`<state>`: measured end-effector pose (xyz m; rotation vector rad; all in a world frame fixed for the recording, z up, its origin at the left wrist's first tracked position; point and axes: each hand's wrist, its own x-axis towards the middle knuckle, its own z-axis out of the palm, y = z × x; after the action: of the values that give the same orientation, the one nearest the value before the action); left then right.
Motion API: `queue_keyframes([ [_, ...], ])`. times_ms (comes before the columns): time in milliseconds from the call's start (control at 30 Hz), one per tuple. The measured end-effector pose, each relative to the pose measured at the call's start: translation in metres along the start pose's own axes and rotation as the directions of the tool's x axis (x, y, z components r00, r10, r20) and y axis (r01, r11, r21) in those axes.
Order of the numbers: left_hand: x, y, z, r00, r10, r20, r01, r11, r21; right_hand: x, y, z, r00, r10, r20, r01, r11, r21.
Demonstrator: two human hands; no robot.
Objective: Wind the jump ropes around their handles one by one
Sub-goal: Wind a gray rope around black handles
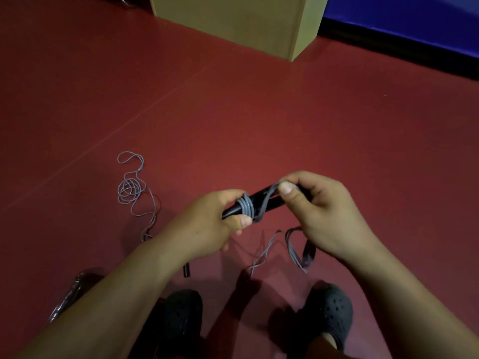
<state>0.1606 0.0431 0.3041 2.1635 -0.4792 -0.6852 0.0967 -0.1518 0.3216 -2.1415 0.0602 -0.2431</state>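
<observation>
Holding a pair of black cylindrical jump-rope handles (261, 200) above the red floor (233, 112), both hands work a thin grey cord (247, 207).

The left hand (204, 229) curls round the handles' left end, thumb pressed just beside a tight band of cord coils; the right hand (318, 213) pinches a strand against the right end between thumb and fingers. Slack cord (295, 247) hangs in loops below the right hand. A second grey rope (129, 189) lies loosely coiled on the floor, far left. A tan cardboard box (233, 22) stands at the far side; its contents cannot be seen. Two black perforated clogs (329, 312) sit at the near edge.
</observation>
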Motion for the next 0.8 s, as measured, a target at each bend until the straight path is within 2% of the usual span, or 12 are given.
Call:
queue_keyframes([
  [67,-0.001,0.003,0.003,0.995,-0.009,0.096,0.009,1.0,0.0,0.003,0.006,0.001,0.995,-0.097,-0.022,0.093,0.986,-0.136],
  [133,-0.002,0.005,0.005,0.977,-0.02,0.214,0.018,1.0,0.01,0.005,0.011,0.002,0.985,-0.17,0.023,0.17,0.95,-0.26],
  [233,-0.006,0.008,0.007,0.945,-0.015,0.328,0.008,1.0,0.023,0.006,0.016,0.002,0.975,-0.212,0.061,0.221,0.915,-0.338],
  [367,-0.008,0.011,0.002,0.945,-0.111,0.308,0.1,0.994,0.052,0.007,0.018,0.003,0.967,-0.252,-0.045,0.223,0.915,-0.335],
  [467,-0.01,0.014,-0.003,0.916,-0.191,0.353,0.159,0.98,0.118,0.006,0.016,0.009,0.966,-0.254,-0.039,0.227,0.915,-0.335],
  [667,-0.013,0.019,-0.007,0.89,-0.215,0.401,0.19,0.976,0.103,0.01,0.017,0.016,0.984,-0.146,-0.102,0.096,0.919,-0.382],
  [800,-0.014,0.02,-0.007,0.887,-0.259,0.382,0.219,0.965,0.146,0.01,0.017,0.018,0.987,-0.131,-0.094,0.086,0.92,-0.383],
])
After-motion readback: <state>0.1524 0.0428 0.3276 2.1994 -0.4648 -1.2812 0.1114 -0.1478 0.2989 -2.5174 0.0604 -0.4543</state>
